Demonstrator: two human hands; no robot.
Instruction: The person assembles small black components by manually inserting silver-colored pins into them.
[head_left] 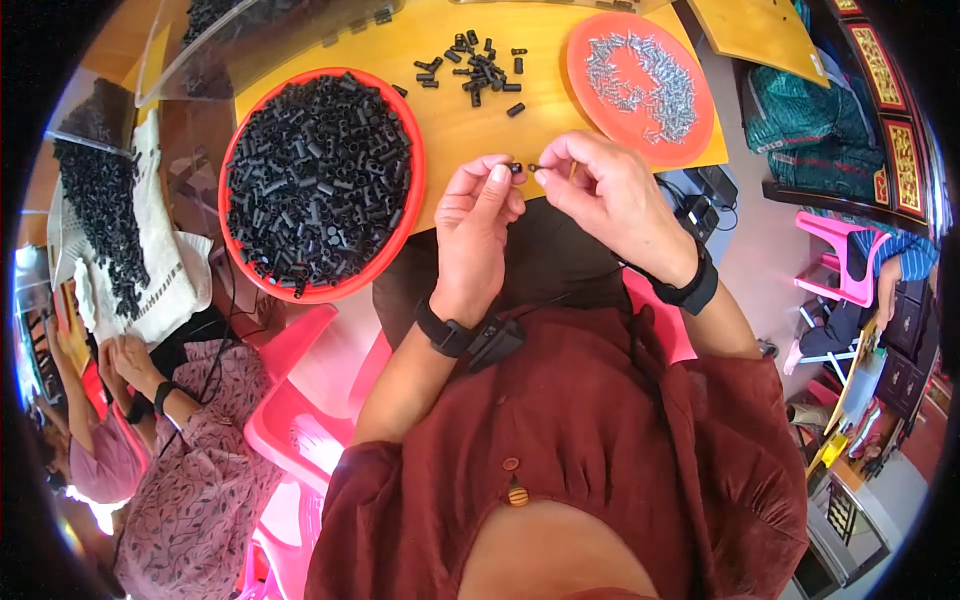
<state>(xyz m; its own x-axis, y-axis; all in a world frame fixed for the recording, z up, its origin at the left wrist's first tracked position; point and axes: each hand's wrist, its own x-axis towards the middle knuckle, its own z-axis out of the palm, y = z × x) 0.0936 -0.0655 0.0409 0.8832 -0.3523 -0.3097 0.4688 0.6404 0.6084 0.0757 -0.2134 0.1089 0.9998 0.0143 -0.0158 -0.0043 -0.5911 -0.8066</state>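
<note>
My left hand (472, 235) pinches a small black plastic tube (516, 168) between thumb and fingertips, its end facing right. Just beside it, my right hand (625, 200) holds a tiny part (534, 168) in its fingertips; it is too small to name. The two parts are very close, and I cannot tell whether they touch. To the left of my hands stands a red-rimmed round basin (413, 200) heaped with black plastic tubes (320, 180). Beyond my right hand, an orange-red plate (585, 85) bears many small silvery metal pieces (665, 90).
Loose black tubes (480, 72) lie scattered on the yellow table (540, 40) between basin and plate. A clear bin (170, 70) stands far left. At left a person (190, 450) works near a white cloth (175, 285) with black parts. Pink chairs (285, 400) stand beside me.
</note>
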